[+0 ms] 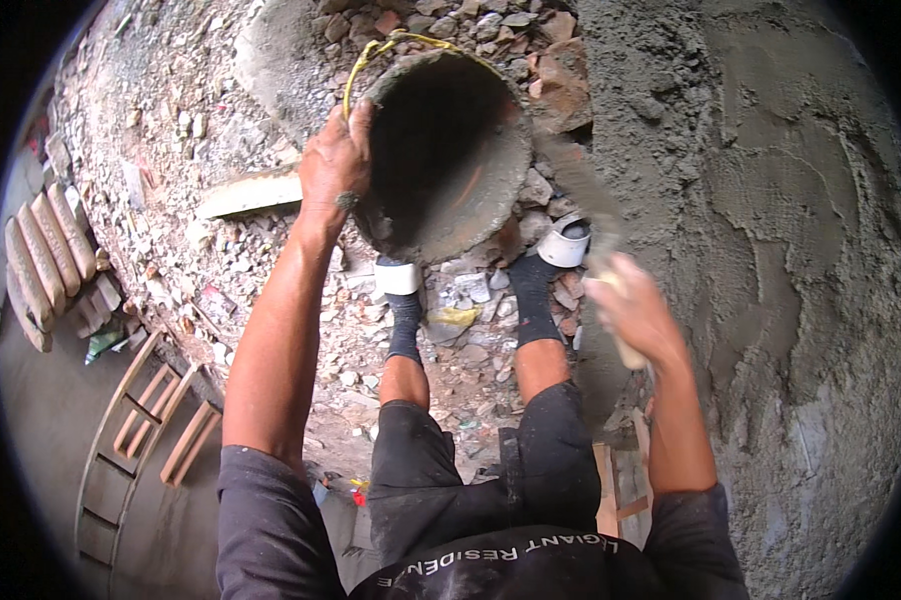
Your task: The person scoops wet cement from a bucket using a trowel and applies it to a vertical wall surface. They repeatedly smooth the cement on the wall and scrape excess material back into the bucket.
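Note:
My left hand [336, 165] grips the left rim of a mortar-caked bucket [506, 175], fingers closed over its edge. The bucket is tipped so its dark inside faces me, and a yellow rope handle [411, 38] loops over its far side. Shadow hides how much mortar is inside. In my right hand [633, 308] is the pale handle of a trowel [583, 185]; motion blurs its blade, which lies between the bucket and the wall. To the right, wet grey mortar covers the wall [791, 220], rough in one band and smoother beyond.
Broken bricks and stones [201, 130] cover the ground around my feet. A pale board [254, 194] lies left of the bucket. Stacked filled sacks [49, 245] and a ladder [121, 480] are at the far left. A large rubble chunk [565, 85] sits by the wall's foot.

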The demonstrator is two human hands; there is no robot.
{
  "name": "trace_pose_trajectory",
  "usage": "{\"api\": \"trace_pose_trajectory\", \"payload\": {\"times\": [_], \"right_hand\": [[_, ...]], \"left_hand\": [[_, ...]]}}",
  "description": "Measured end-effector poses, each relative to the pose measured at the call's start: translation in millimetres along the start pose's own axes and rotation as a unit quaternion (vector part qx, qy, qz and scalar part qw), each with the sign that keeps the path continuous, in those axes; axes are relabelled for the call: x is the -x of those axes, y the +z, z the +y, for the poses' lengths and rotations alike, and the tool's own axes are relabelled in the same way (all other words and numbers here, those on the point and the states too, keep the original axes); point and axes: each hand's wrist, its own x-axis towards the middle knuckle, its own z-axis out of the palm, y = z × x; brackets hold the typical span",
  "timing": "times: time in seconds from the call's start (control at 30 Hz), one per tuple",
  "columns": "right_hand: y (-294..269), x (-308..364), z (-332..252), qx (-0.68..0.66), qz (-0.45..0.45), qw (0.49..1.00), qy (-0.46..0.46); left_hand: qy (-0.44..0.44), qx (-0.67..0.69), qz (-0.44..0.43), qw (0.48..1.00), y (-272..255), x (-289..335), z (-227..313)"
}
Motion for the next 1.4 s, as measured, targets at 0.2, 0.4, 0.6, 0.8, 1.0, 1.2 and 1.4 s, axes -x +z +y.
{"api": "trace_pose_trajectory", "payload": {"times": [0.2,0.4,0.6,0.8,1.0,1.2,1.4], "right_hand": [[114,-145,-95,0.271,-0.069,0.958,-0.057],[205,-100,-70,0.523,-0.052,0.806,-0.272],[121,-81,-71,0.533,-0.068,0.812,-0.226],[126,-149,-39,0.517,0.158,0.829,-0.142],[162,-103,-18,0.423,-0.06,0.898,-0.104],[184,-127,-45,0.453,0.121,0.866,-0.176],[192,-55,-17,0.407,-0.06,0.909,-0.064]], "left_hand": [[0.02,0.054,-0.049,0.997,-15,13,-10],[0.026,0.103,-0.066,0.992,-22,7,-31],[0.018,0.092,-0.024,0.995,-18,27,-47],[0.033,0.056,-0.029,0.997,-11,39,-7],[0.039,0.081,-0.001,0.996,-10,46,-50],[0.056,0.089,0.003,0.994,-11,48,-57],[0.035,0.104,-0.026,0.994,-18,66,-77]]}}
